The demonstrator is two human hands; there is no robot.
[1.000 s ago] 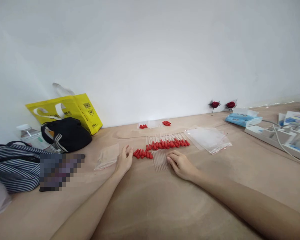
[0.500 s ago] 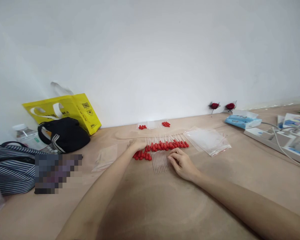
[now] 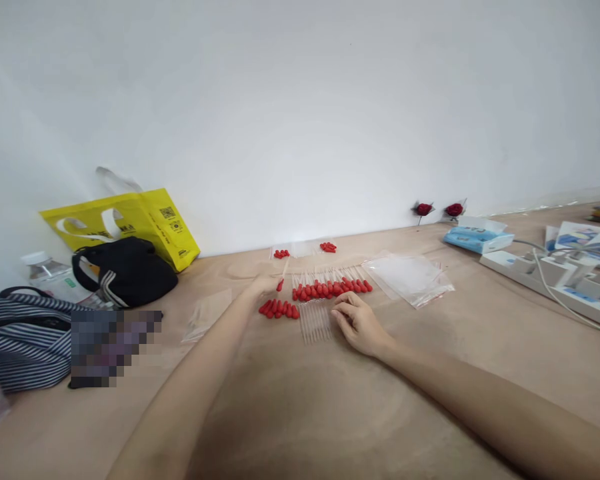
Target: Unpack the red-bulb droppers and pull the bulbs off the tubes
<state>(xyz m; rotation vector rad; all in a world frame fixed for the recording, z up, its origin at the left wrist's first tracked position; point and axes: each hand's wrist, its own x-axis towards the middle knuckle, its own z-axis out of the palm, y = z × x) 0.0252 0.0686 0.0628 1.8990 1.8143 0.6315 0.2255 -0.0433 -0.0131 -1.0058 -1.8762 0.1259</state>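
Note:
My left hand (image 3: 264, 287) pinches a glass dropper with a red bulb (image 3: 281, 278), lifted just left of a row of red-bulbed droppers (image 3: 331, 287). A small pile of loose red bulbs (image 3: 279, 309) lies just below that hand. My right hand (image 3: 359, 323) rests on the table with its fingers curled, touching the right edge of a row of clear glass tubes (image 3: 315, 321). I cannot make out anything in its fingers.
Clear zip bags lie at right (image 3: 409, 276) and left (image 3: 206, 313). Two small bags with red bulbs (image 3: 303, 249) sit by the wall. A yellow bag (image 3: 130, 220), black pouch (image 3: 125, 269) and striped bag (image 3: 25, 339) stand left; a power strip (image 3: 550, 275) and tissue pack (image 3: 475, 238) right.
My left hand moved from the table up to the left end of the dropper row and lifted one red-bulbed dropper. My right hand stayed by the clear tubes.

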